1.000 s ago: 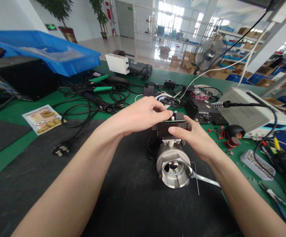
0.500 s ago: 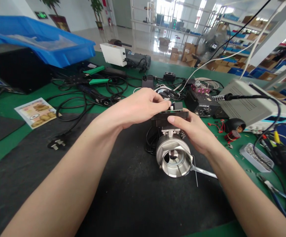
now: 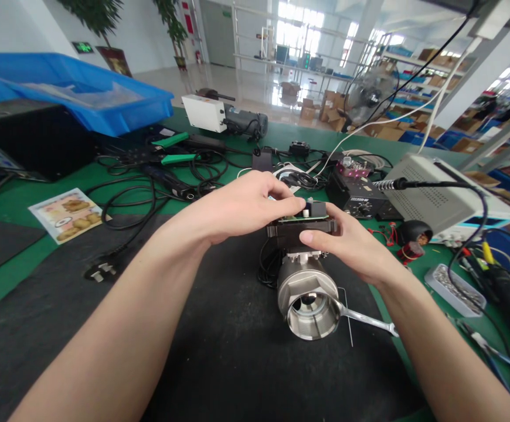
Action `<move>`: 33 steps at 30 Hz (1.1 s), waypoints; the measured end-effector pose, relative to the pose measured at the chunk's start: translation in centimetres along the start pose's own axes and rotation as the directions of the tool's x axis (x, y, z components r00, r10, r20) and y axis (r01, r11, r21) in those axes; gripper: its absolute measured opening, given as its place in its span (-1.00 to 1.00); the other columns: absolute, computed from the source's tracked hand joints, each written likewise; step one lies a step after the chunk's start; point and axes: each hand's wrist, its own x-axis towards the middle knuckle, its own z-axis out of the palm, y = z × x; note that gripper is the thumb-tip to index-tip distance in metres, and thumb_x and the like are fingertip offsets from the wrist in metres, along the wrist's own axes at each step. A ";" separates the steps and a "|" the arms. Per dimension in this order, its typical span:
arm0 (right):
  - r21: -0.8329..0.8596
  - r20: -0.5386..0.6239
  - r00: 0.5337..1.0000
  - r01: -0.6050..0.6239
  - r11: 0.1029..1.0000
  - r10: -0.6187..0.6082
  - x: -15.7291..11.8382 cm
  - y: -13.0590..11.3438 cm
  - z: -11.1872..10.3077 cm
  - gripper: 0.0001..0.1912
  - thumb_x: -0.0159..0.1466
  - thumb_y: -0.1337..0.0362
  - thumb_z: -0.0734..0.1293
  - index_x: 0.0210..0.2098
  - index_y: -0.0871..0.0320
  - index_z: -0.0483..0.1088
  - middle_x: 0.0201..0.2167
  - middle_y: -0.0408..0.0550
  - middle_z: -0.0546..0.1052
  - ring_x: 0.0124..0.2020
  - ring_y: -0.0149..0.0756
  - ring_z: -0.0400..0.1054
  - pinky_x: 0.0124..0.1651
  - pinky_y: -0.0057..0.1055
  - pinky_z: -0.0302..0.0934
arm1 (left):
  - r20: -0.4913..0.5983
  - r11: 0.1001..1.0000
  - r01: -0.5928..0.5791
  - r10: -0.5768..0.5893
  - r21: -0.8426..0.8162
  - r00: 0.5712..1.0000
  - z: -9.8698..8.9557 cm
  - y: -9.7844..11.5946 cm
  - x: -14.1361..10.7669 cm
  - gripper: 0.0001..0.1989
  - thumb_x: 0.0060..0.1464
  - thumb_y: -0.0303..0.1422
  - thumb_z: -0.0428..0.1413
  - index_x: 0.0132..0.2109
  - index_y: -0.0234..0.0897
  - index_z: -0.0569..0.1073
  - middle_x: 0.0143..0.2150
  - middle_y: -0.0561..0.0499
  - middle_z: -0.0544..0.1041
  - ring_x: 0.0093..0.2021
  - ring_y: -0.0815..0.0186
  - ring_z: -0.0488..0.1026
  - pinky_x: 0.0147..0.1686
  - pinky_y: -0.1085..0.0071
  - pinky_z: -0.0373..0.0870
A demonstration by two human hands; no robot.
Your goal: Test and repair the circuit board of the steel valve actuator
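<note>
A steel ball valve [image 3: 310, 293] stands on the black mat [image 3: 237, 351], its threaded opening facing me. On top sits a dark actuator housing [image 3: 292, 235] with a green circuit board [image 3: 314, 219] showing at its upper edge. My left hand [image 3: 259, 202] reaches over the board, thumb and fingers closed near small parts on it; what they pinch, if anything, is hidden. My right hand [image 3: 347, 237] is wrapped around the housing's right side, thumb across its front. A wrench [image 3: 369, 321] and a thin hex key [image 3: 349, 319] lie to the right of the valve.
At right are a soldering station [image 3: 360, 196], a beige bench instrument [image 3: 448, 196], a tray of small metal parts [image 3: 455, 290] and pliers [image 3: 479, 340]. Cables and a plug [image 3: 101, 269] lie left, near a printed card [image 3: 68, 215]. A blue bin [image 3: 127, 114] stands behind.
The view has tilted up slightly, so everything sits lower in the picture. Both hands keep nearly the same place on the actuator; more of the wrench shows now.
</note>
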 end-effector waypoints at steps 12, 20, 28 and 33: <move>-0.028 0.122 0.991 0.060 0.998 -0.056 -1.2 -1.3 -5.4 -0.31 0.26 -0.12 0.46 0.29 -0.04 0.35 0.21 0.08 0.49 0.26 0.00 0.36 0.32 -0.03 0.22 | 0.103 0.985 -0.169 0.164 0.039 0.981 -0.8 2.0 -2.1 -0.76 0.17 -0.09 0.16 -0.25 -0.12 0.58 -0.13 0.08 0.47 -0.21 0.30 0.46 -0.23 0.36 0.33; -0.231 -0.079 0.994 0.055 0.971 -0.076 0.2 -1.3 -4.3 -0.53 0.35 -0.02 0.41 0.17 0.04 0.44 0.09 0.05 0.59 0.12 -0.08 0.48 0.23 -0.08 0.32 | 0.190 0.813 -0.462 0.421 0.354 0.887 -1.0 4.7 -7.3 -0.85 0.10 -0.22 0.25 -0.33 -0.16 0.52 -0.12 -0.04 0.50 -0.17 0.15 0.42 -0.28 0.20 0.31; -0.734 -0.183 0.949 0.044 0.678 -0.259 15.7 -0.7 -4.3 -0.67 0.49 0.10 0.25 0.11 0.14 0.46 0.10 0.07 0.55 0.12 -0.12 0.44 0.25 -0.04 0.28 | 0.240 0.803 -0.425 0.354 0.418 0.904 -3.1 4.7 -7.8 -0.86 0.16 -0.28 0.24 -0.33 -0.22 0.53 -0.19 0.01 0.48 -0.16 0.18 0.41 -0.21 0.24 0.32; -0.816 -0.193 0.972 -0.083 0.572 -0.134 22.0 1.3 -4.2 -0.66 0.43 0.13 0.35 0.12 0.16 0.42 0.11 0.06 0.50 0.02 -0.15 0.47 0.06 -0.08 0.42 | 0.255 0.788 -0.487 0.417 0.376 0.872 -2.8 4.4 -6.5 -0.81 0.06 -0.26 0.32 -0.35 -0.27 0.52 -0.22 0.00 0.45 -0.18 0.19 0.38 -0.23 0.25 0.29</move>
